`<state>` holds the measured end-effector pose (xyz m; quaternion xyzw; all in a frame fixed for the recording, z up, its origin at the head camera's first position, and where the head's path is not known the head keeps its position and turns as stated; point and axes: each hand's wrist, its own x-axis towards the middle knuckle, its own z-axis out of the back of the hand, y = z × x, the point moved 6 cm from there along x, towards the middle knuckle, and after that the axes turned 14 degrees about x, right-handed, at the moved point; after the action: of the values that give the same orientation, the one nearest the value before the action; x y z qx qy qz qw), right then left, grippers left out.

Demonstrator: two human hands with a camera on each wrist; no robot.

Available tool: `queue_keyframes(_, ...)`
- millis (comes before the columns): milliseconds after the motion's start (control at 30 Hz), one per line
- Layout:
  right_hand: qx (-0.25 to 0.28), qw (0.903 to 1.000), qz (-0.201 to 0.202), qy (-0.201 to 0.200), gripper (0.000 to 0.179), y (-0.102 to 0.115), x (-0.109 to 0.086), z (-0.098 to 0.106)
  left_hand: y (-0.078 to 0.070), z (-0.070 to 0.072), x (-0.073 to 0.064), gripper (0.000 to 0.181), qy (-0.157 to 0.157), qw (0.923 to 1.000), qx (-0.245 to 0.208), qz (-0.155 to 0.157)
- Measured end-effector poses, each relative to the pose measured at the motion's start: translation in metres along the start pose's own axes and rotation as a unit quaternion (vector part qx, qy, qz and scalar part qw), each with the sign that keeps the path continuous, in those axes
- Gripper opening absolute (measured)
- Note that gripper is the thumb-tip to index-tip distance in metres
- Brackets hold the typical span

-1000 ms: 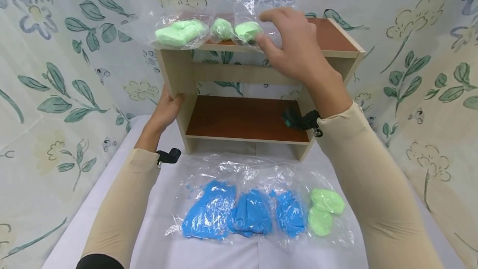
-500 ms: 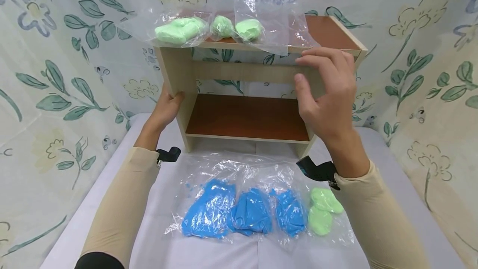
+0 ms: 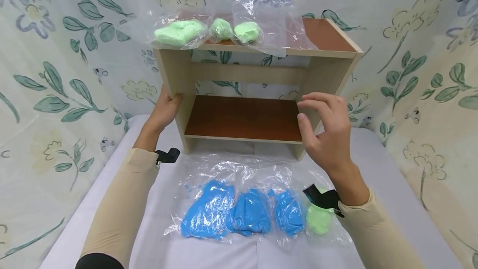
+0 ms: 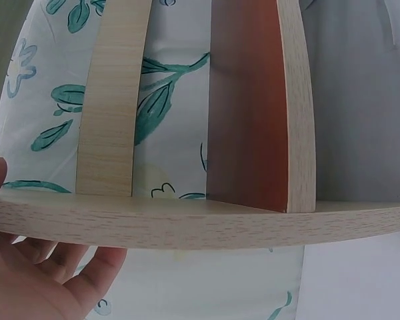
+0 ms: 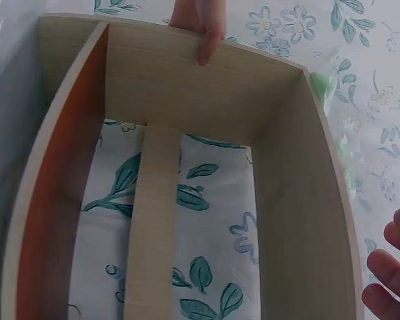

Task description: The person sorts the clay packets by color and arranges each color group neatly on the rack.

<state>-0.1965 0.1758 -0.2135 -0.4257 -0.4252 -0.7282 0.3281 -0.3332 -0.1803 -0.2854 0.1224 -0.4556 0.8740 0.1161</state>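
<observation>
A small wooden shelf unit (image 3: 242, 117) with reddish-brown boards stands upright in the head view. My left hand (image 3: 164, 105) grips its left side panel, thumb on the inner face and the other fingers outside. The left wrist view also shows that panel edge (image 4: 187, 223) between thumb and fingers (image 4: 97, 280). In front of the right side panel, my right hand (image 3: 328, 132) is raised with loosely bent fingers, holding nothing. Clear bags of light green clay, including a left one (image 3: 179, 32) and a right one (image 3: 248, 32), lie along the top board.
On the white cloth (image 3: 239, 256) before the shelf lie clear bags with blue clay (image 3: 209, 211) and a light green lump (image 3: 318, 219), partly behind my right wrist. A flower-patterned curtain (image 3: 418, 82) hangs behind and at both sides.
My right hand has left the right-hand bag on the top board and moved down and right, to beside the right panel. My left hand keeps its grip; the shelf stays put.
</observation>
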Motion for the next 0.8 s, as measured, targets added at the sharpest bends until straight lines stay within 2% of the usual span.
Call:
queue_keyframes(167,-0.011,0.9995,-0.024,0.015,0.021,-0.022,-0.037,0.006,0.012,-0.005,0.008,0.064,0.0,1.0,0.007,-0.005)
queue_keyframes(300,-0.03,0.9975,-0.054,0.033,0.02,-0.04,-0.061,0.012,0.01,-0.004,0.01,0.062,-0.003,0.9997,0.014,-0.017)
queue_keyframes(433,-0.053,0.994,-0.081,0.051,0.02,-0.051,-0.075,0.017,0.009,0.001,0.01,0.061,-0.01,0.9996,0.016,-0.021)
queue_keyframes(567,-0.065,0.9915,-0.094,0.062,0.021,-0.058,-0.086,0.022,0.013,0.002,0.006,0.062,-0.007,0.9997,0.02,0.009)
queue_keyframes(700,-0.084,0.9845,-0.121,0.096,0.023,-0.068,-0.101,0.027,0.016,-0.001,0.005,0.063,0.002,0.9995,0.022,0.024)
queue_keyframes(800,-0.105,0.9723,-0.152,0.143,0.024,-0.077,-0.116,0.029,0.017,-0.003,0.006,0.064,0.003,0.9995,0.022,0.022)
